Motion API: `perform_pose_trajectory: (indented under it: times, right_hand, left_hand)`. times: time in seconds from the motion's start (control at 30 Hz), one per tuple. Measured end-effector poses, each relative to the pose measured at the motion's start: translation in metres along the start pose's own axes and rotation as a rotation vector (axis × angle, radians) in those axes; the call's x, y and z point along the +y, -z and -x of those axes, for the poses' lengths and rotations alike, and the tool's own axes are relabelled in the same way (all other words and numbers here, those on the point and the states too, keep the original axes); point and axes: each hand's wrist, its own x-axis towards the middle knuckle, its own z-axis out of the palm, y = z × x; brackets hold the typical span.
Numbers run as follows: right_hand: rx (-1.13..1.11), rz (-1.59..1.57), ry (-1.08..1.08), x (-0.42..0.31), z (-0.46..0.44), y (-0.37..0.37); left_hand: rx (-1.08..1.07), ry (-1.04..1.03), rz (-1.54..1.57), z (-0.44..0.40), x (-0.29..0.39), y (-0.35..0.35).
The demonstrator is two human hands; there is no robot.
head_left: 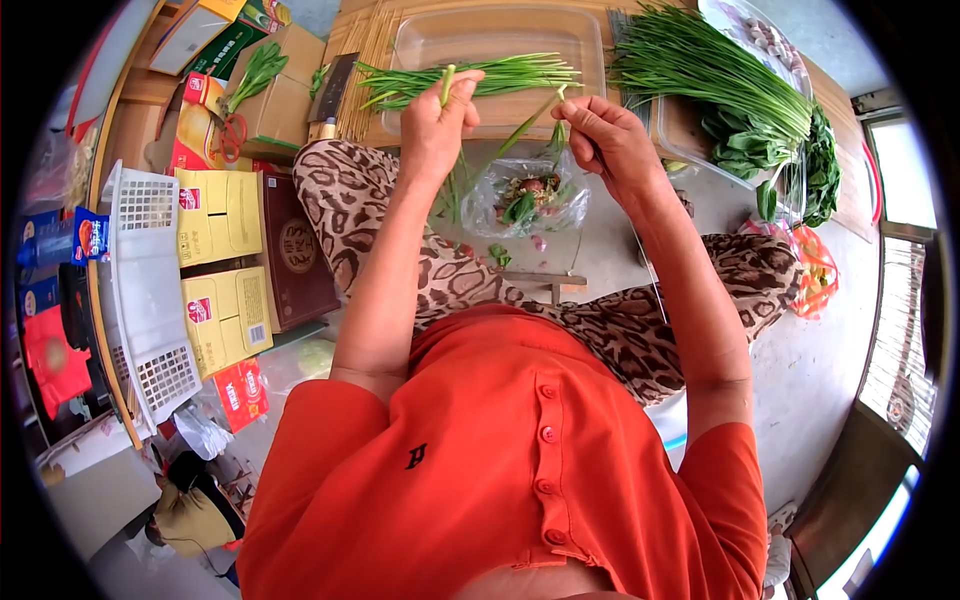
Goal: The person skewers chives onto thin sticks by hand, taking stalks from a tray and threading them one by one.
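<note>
My left hand (pixel 437 125) is closed around a few green stalks (pixel 448 82), whose lower parts hang down past the wrist. To its right, my right hand (pixel 612 140) pinches the pale end of a long green leaf (pixel 520 132), and a thin skewer-like stick (pixel 650 262) runs down along that forearm. Just beyond both hands, a bundle of chives (pixel 500 75) lies across a clear plastic tray (pixel 490 22). Below the hands sits an open plastic bag (pixel 528 200) with scraps and leaves in it.
A big pile of chives (pixel 700 70) and leafy greens (pixel 745 140) lies at the right. Thin sticks (pixel 372 40) and a knife (pixel 335 90) are left of the tray. Yellow boxes (pixel 218 225) and a white basket (pixel 150 280) stand at the left. A red bag (pixel 815 272) is at the right.
</note>
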Motion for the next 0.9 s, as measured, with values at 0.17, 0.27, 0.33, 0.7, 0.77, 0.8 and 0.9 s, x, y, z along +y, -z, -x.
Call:
perform_pose_trajectory:
  times: [0.17,0.27,0.33,0.7,0.77,0.8,0.9]
  right_hand:
    - [0.012,0.025,0.002,-0.004,0.004,-0.003]
    - [0.020,0.079,0.005,-0.004,0.004,-0.007]
    - [0.010,0.106,0.011,-0.005,0.006,-0.008]
    - [-0.118,0.281,0.099,-0.009,0.020,-0.023]
    - [-0.111,0.289,0.098,-0.008,0.018,-0.021]
    - [-0.104,0.296,0.098,-0.008,0.018,-0.021]
    - [-0.091,0.301,0.086,-0.010,0.019,-0.022]
  left_hand:
    - [-0.062,0.101,0.251,0.003,0.014,0.002]
    - [-0.080,0.012,0.289,0.003,0.015,-0.001]
    - [-0.035,0.016,0.300,0.005,0.016,-0.005]
    - [-0.041,0.128,0.547,0.005,0.012,-0.010]
    - [-0.065,0.180,0.629,0.005,0.012,-0.009]
    - [-0.066,0.181,0.629,0.005,0.012,-0.010]
    - [-0.063,0.225,0.661,0.006,0.015,-0.012]
